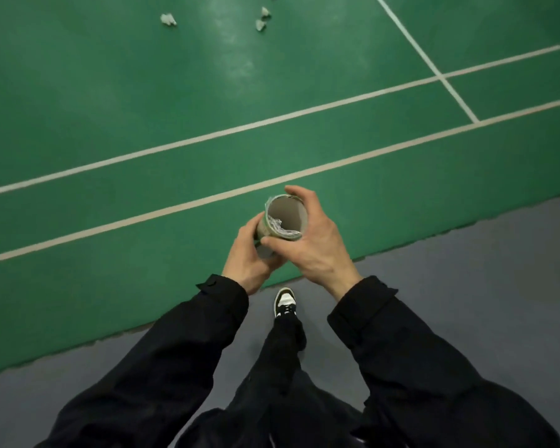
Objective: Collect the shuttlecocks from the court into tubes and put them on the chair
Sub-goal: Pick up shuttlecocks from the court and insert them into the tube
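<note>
Right now I see both hands wrapped around one cardboard shuttlecock tube [286, 218] at the centre of the frame, its open mouth facing the camera. My left hand [251, 253] grips the tube's lower body with curled fingers, and my right hand [311, 240] curls round the rim, thumb at the near edge and fingertips over the far edge. White feathers of a shuttlecock inside the tube [280, 227] show against its inner wall. On the green court mat [143, 92], at the upper left of the frame, lies one loose shuttlecock [168, 19]; a small cluster of shuttlecocks [262, 19] lies at the top centre, well apart from the tube. White court lines [207, 139] cross the mat diagonally. Below the hands, a black-and-white sneaker [284, 301] stands on the grey floor [466, 270] just beside the mat's edge.
</note>
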